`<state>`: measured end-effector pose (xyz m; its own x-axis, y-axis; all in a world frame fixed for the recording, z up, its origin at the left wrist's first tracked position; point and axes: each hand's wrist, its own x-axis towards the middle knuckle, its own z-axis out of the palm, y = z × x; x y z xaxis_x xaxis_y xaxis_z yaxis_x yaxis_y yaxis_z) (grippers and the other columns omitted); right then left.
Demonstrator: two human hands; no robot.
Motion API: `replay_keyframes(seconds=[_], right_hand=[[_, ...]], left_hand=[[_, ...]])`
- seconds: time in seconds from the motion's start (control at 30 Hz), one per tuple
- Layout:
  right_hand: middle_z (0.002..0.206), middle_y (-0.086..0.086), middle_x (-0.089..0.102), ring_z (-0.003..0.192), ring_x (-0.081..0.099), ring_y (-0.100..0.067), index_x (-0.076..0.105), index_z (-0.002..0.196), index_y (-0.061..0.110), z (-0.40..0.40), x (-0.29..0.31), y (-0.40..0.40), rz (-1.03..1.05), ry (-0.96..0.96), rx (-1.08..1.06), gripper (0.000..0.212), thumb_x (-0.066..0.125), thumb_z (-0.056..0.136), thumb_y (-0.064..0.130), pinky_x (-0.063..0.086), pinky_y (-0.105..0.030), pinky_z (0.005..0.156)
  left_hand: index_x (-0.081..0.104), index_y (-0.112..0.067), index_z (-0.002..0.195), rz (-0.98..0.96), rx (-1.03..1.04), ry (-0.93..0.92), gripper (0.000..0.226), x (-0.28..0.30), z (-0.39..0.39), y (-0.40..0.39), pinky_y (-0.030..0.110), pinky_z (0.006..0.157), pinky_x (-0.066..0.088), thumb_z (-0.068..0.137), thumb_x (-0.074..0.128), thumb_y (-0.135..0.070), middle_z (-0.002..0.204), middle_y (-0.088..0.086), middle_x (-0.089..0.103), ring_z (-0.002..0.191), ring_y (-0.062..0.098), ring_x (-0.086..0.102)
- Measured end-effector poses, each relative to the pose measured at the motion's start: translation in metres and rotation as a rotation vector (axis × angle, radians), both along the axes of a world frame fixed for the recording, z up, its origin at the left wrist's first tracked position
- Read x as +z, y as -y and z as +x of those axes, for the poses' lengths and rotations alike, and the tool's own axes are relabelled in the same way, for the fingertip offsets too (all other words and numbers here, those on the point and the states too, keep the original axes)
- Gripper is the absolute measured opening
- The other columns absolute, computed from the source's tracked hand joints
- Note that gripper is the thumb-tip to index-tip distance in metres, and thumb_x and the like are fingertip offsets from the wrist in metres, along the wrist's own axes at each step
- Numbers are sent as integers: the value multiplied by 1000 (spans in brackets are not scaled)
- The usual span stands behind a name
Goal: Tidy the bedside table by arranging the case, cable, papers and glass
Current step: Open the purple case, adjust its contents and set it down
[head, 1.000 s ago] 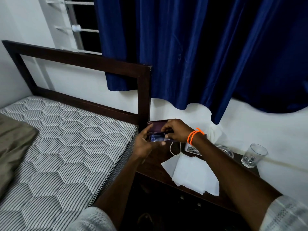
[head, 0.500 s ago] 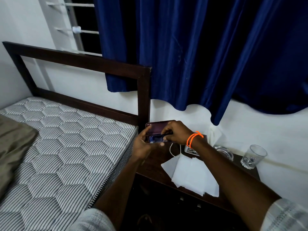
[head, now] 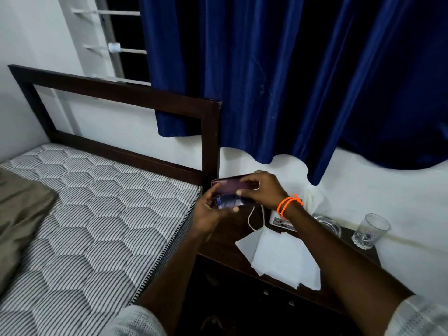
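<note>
Since 1 second ago the lid of the purple case [head: 230, 185] has come down from wide open to nearly closed, leaving only a thin gap with something bluish inside. Both hands are clamped on it over the back left corner of the bedside table [head: 225, 241], hard against the bed's headboard post [head: 210, 141]. The right hand [head: 263, 189] curls over the lid from above, fingers pressed on its top; an orange cord band [head: 288, 204] circles that wrist. The left hand [head: 211, 210] cups the base from below, thumb along the front edge.

A white cable [head: 252, 219] loops just right of the case. White papers [head: 283, 260] lie fanned at the table's front edge, a corner overhanging it. The glass [head: 371, 230] stands upright at the right edge, well apart from the hands, beside a clear ashtray [head: 327, 223]. A small printed box [head: 282, 223] sits under the right wrist; its writing is too blurred to read. Bare wood shows only between case and papers.
</note>
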<state>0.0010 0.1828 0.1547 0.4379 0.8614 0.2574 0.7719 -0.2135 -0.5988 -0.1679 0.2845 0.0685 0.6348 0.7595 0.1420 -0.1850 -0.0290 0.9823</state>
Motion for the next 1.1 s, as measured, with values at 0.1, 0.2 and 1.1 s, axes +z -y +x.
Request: replay_keyframes(seconds=[0.1,0.2,1.1], right_hand=[[108,-5,69,98,65,-21,73,114,18,10,-2,2,121,-98,-240,43,79,79,43,52,-35,92],[124,-9,65,110,63,-25,61,128,19,20,-5,5,0,-312,-388,56,64,88,57,49,-31,96],[111,-21,65,101,67,-36,59,114,8,-4,-34,4,255,-1345,-175,37,72,83,-8,61,-49,81]], left_hand=[[65,-53,119,-25,-18,-9,85,1,-3,-2,27,87,60,59,96,-2,125,-7,73,114,15,71],[55,-42,138,-31,-43,-4,96,3,-4,-3,28,88,60,61,94,1,129,-9,72,116,14,70],[72,-10,121,-396,-73,70,75,8,-11,-8,47,85,63,51,100,-21,130,21,65,110,34,73]])
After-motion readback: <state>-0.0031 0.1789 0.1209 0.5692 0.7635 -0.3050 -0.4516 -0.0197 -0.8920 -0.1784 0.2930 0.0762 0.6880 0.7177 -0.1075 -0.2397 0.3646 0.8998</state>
